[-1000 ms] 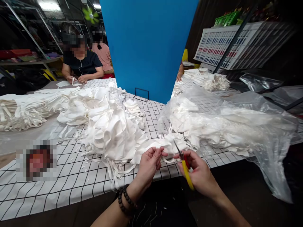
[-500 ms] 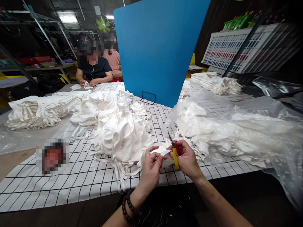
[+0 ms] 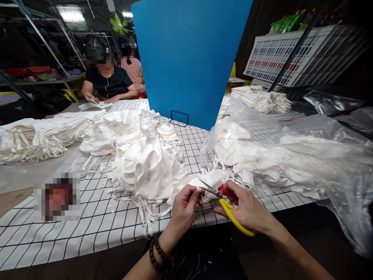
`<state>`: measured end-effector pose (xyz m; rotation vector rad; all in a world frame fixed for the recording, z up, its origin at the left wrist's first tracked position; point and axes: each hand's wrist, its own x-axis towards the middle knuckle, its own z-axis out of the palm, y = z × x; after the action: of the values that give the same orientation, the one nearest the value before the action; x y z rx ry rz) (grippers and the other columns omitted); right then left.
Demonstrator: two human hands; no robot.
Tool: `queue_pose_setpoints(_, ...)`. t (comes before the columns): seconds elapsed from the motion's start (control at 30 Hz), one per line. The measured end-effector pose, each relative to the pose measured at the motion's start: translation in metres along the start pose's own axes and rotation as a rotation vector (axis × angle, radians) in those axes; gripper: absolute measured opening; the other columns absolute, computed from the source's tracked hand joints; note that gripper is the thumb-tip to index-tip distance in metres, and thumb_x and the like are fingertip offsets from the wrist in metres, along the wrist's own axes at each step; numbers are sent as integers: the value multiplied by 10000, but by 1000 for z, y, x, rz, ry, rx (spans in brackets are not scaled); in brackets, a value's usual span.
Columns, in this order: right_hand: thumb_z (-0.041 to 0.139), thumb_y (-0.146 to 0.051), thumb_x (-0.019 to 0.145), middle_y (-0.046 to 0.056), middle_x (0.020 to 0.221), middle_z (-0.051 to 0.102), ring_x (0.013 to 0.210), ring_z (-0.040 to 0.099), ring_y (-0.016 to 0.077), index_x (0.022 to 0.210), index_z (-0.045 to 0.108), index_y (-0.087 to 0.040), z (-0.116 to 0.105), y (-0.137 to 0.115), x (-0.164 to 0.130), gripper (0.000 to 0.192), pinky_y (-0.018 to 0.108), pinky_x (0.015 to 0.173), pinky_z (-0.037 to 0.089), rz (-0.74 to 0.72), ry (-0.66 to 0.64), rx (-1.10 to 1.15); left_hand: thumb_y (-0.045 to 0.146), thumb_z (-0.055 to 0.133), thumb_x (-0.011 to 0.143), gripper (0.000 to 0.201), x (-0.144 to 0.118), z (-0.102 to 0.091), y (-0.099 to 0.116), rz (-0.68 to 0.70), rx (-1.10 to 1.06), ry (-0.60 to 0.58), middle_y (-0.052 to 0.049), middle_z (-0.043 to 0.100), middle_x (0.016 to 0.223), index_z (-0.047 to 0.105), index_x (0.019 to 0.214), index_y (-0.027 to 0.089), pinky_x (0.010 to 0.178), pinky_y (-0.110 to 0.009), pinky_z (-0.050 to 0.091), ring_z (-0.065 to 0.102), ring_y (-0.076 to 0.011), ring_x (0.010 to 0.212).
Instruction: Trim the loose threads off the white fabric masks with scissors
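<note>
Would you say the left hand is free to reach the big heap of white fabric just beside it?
Probably not yet: the left hand pinches a white piece, though the heap lies close, nothing between.

A single camera, worn on the person's head, looks forward and down across the desk (image 3: 87,229) from its near edge. Both hands sit close below it at the bottom middle of the frame (forearms reaching in from the lower edge), while the blue board (image 3: 189,58) and seated co-workers stand farther off.
</note>
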<state>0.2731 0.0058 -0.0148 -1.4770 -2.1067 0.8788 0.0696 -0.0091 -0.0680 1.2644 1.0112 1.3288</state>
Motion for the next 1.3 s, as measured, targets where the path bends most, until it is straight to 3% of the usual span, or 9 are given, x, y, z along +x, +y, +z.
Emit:
queue_pose_setpoints(0.13,709,-329,703,-25,760,596,656,539,170,868,487,-238,2,-9,-4,291,287,602,408,-16,5,-168,304,520,946,190,0,-1,2,64,61,-47,2,557,755,625,867,167,649,-253,467,602,-117,618)
queue_pose_setpoints(0.47,687,-331,701,6,779,621,666,563,189,829,473,-244,4,-11,-4,264,286,584,399,-77,41,-247,294,506,949,176,-4,-2,4,37,66,-110,-4,530,785,605,858,181,630,-255,470,599,-123,613)
queue_pose_setpoints(0.77,679,-366,718,-41,593,559,517,509,152,764,487,-243,10,-6,-6,233,263,515,338,-62,83,-312,322,524,940,208,-4,-2,5,-10,27,-126,-16,552,798,611,832,166,611,-253,474,592,-119,597)
queue_pose_setpoints(0.9,693,-367,701,-34,604,568,526,508,152,775,499,-241,7,-5,-5,242,261,516,329,-90,77,-311,342,533,935,217,-4,-6,4,-33,23,-148,-18,558,801,618,845,164,601,-250,474,581,-111,582)
queue_pose_setpoints(1.13,733,-363,691,-58,548,488,498,420,122,692,469,-228,13,-2,-2,297,247,488,284,-70,63,-175,395,548,919,261,-2,-5,3,-93,-32,-161,-15,585,796,610,824,160,572,-243,469,579,-108,560)
queue_pose_setpoints(1.3,770,-399,704,-64,597,461,530,409,112,709,447,-222,11,24,3,368,229,477,326,47,40,288,428,597,883,291,21,-16,15,-80,-8,-78,-13,636,751,601,779,156,635,-249,489,611,-117,584)
